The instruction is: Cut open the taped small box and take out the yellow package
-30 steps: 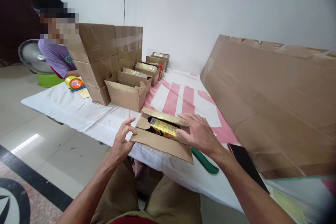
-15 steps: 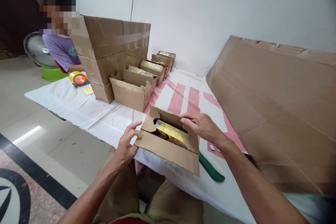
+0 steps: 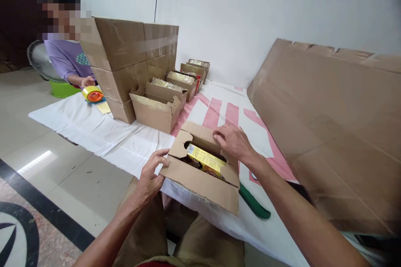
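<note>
A small open cardboard box [image 3: 200, 183] sits at the near edge of the table, with a yellow packet [image 3: 206, 161] lying inside it. My left hand [image 3: 151, 175] grips the box's left end, thumb on the side flap. My right hand [image 3: 231, 142] rests on the far flap, fingers curled over its edge and pressing it back.
Several small boxes [image 3: 156, 108] filled with packets stand in a row behind. A large taped carton [image 3: 134, 58] is at the back left, and a big flat cardboard sheet [image 3: 328, 121] leans on the right. A green-handled tool [image 3: 253, 205] lies by the box. A person at the far left holds a tape dispenser [image 3: 93, 94].
My right hand has moved from the near inner flap to the far flap and folded it back. The yellow packet shows more. The other person's hand has reached the tape dispenser.
</note>
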`<action>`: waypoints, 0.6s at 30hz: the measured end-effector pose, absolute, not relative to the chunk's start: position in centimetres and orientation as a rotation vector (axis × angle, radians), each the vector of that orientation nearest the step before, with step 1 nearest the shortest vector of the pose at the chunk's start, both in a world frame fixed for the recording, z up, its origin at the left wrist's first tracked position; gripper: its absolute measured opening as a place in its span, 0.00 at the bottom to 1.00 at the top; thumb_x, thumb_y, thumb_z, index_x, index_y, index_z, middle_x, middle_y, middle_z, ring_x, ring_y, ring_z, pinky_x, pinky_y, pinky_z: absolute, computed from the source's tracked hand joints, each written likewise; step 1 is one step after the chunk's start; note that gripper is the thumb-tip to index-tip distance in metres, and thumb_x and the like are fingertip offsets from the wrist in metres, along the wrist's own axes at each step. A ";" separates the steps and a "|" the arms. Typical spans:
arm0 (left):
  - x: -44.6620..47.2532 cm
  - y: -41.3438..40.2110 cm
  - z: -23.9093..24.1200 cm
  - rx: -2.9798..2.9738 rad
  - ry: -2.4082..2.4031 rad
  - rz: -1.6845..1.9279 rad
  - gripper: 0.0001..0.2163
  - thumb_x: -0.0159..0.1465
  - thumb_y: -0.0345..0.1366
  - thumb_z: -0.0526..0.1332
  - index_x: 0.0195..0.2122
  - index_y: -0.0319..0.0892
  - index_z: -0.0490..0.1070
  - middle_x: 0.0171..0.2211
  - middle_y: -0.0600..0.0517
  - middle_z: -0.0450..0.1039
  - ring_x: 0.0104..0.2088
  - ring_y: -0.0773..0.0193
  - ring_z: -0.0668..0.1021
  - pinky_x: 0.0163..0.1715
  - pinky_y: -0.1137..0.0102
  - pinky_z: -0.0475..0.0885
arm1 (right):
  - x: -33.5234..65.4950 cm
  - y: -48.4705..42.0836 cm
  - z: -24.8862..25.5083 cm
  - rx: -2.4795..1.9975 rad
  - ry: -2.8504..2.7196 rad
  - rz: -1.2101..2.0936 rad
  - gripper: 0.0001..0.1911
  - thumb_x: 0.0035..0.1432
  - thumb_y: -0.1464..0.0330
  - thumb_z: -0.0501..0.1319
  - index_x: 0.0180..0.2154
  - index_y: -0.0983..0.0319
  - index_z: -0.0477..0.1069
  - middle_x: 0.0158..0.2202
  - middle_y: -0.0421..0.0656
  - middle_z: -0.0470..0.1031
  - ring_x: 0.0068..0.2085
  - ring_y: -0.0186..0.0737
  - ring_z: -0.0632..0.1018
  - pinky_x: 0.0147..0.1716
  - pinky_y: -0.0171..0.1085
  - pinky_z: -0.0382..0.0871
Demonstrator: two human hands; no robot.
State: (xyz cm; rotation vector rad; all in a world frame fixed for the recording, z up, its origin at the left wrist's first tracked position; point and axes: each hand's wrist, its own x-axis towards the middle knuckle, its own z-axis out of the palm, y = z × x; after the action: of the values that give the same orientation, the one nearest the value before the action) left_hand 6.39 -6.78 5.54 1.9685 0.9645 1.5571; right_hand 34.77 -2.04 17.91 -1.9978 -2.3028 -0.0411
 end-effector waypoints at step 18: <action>7.7 -6.3 5.8 1.822 1.081 1.575 0.15 0.49 0.19 0.53 0.33 0.44 0.68 0.47 0.47 0.76 0.49 0.60 0.79 0.40 0.69 0.72 | 32.6 -7.5 20.8 -1.631 -1.924 0.277 0.26 0.57 0.61 0.65 0.56 0.60 0.74 0.50 0.46 0.82 0.46 0.50 0.82 0.46 0.45 0.74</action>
State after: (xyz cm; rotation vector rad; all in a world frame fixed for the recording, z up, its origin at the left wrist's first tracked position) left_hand 7.66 -6.27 5.85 1.8221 1.0809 1.5754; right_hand 32.62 -7.51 20.83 -1.6311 -1.9242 0.2771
